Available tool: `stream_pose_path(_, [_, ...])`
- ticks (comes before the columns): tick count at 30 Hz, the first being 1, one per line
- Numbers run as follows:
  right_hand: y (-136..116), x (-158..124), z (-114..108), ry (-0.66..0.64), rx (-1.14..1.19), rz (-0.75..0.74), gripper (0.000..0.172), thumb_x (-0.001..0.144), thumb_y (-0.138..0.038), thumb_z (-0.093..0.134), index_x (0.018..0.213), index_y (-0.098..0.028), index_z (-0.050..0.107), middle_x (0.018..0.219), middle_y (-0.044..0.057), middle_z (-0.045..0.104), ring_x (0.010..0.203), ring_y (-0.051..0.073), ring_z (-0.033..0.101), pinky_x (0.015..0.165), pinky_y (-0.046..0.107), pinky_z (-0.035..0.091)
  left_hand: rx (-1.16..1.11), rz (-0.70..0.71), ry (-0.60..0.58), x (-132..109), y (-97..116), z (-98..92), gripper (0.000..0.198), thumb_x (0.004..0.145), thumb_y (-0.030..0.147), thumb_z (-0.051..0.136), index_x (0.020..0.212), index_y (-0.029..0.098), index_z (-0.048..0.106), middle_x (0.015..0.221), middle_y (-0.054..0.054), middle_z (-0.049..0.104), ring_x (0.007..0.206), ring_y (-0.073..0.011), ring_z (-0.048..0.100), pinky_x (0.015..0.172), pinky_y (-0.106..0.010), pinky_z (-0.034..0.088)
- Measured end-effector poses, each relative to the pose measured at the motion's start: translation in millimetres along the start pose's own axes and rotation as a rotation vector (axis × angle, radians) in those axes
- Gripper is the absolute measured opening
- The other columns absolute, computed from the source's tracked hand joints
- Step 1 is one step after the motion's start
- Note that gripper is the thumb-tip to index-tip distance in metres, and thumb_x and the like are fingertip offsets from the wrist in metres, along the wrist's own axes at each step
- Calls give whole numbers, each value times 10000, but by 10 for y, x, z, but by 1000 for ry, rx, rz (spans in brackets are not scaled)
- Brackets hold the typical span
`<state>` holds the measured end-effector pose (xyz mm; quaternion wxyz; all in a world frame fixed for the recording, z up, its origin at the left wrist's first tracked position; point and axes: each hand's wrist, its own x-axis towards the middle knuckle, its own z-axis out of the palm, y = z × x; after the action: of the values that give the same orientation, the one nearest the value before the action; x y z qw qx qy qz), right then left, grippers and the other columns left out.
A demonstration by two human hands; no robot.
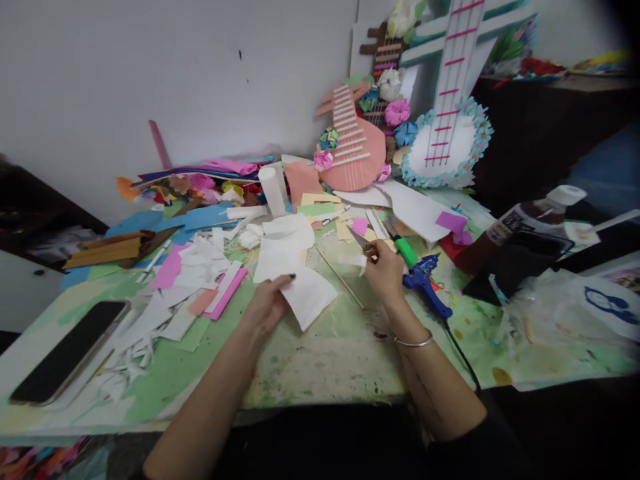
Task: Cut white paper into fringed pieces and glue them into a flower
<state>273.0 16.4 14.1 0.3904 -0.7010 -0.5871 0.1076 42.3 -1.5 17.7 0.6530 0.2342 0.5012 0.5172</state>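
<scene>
My left hand (267, 303) pinches the edge of a piece of white paper (311, 298) with thumb and fingers, just above the table. In my right hand (385, 272) is a pair of scissors (361, 241), its blades pointing up and left, away from the paper. A thin wooden stick (341, 279) lies between my hands. Just right of my right hand rests a blue glue gun (427, 283), its cord running toward the front edge. A green-handled tool (406, 252) lies beside it. More white paper (283, 257) lies behind the held piece.
White paper scraps (200, 261) and a phone (70, 350) lie on the left. A bottle of dark liquid (520, 220) and a plastic bag (555, 307) stand right. Paper instruments, among them a pink one (363, 150) and a white one (440, 143), lean on the wall.
</scene>
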Motion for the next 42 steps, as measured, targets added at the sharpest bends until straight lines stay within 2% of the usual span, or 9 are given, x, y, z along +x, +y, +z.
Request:
stream_pose_path(4, [-19, -6, 9, -13, -4, 45, 244, 718, -183, 500, 928, -163, 622, 736, 50, 674, 677, 201, 608, 669, 273, 412, 383, 191, 54, -59, -235, 69, 436, 548, 189, 787, 954, 141, 635, 1086, -106, 681, 974, -250, 645, 850, -349, 526])
stream_pose_path(9, [-44, -17, -2, -9, 29, 75, 306, 721, -302, 542, 964, -142, 633, 704, 52, 664, 638, 206, 596, 709, 304, 431, 580, 276, 42, -147, -328, 92, 369, 598, 232, 746, 941, 153, 633, 1064, -103, 693, 1013, -257, 638, 874, -354, 515])
stream_pose_path(15, [26, 23, -64, 20, 157, 88, 372, 655, -186, 539, 1008, -109, 632, 961, 154, 668, 947, 292, 583, 856, 391, 399, 956, 345, 57, -224, -305, 7, 195, 611, 263, 695, 770, 158, 653, 869, -89, 722, 905, -304, 653, 802, -386, 525])
stream_pose_path(18, [66, 63, -89, -63, 331, 92, 366, 611, -173, 551, 959, -115, 646, 880, 120, 693, 850, 257, 621, 757, 350, 454, 720, 412, 27, -196, -234, -16, 293, 584, 277, 717, 845, 165, 646, 971, -73, 713, 1007, -285, 620, 865, -359, 507])
stream_pose_path(22, [3, 45, -39, -168, 569, 64, 414, 623, -251, 583, 1015, -126, 629, 839, 72, 704, 745, 190, 639, 633, 274, 479, 173, 170, 42, -96, 0, 63, 275, 545, 244, 705, 791, 160, 617, 782, -17, 701, 748, -209, 658, 630, -274, 535])
stream_pose_path(26, [-119, -51, 15, -149, 642, 48, 398, 671, -333, 590, 999, -113, 639, 636, 9, 617, 538, 132, 536, 499, 238, 400, -32, 51, 5, 20, 242, 208, 193, 625, 226, 613, 807, 164, 622, 758, -10, 696, 657, -160, 656, 548, -226, 528])
stream_pose_path(29, [-180, -128, 14, -118, 534, -9, 346, 696, -291, 579, 989, -128, 662, 578, -24, 563, 489, 109, 449, 485, 231, 343, -184, 37, -29, 89, 313, 234, 283, 624, 144, 584, 902, 141, 635, 854, -34, 720, 762, -170, 680, 647, -222, 563])
stream_pose_path(34, [-224, -228, 2, -160, 67, -254, 448, 719, -300, 569, 1135, -146, 634, 740, 10, 670, 552, 127, 515, 603, 250, 413, -227, 3, -100, 126, 355, 87, 343, 655, 148, 520, 976, 117, 635, 885, -72, 731, 888, -243, 686, 744, -317, 589])
stream_pose_path(42, [-289, -353, 13, -9, -29, -290, 454, 740, -317, 529, 1156, -148, 599, 745, 30, 680, 535, 143, 543, 597, 266, 454, -209, 101, 11, 88, 432, -33, 223, 683, 131, 555, 890, 121, 637, 780, -43, 725, 907, -253, 690, 795, -352, 589])
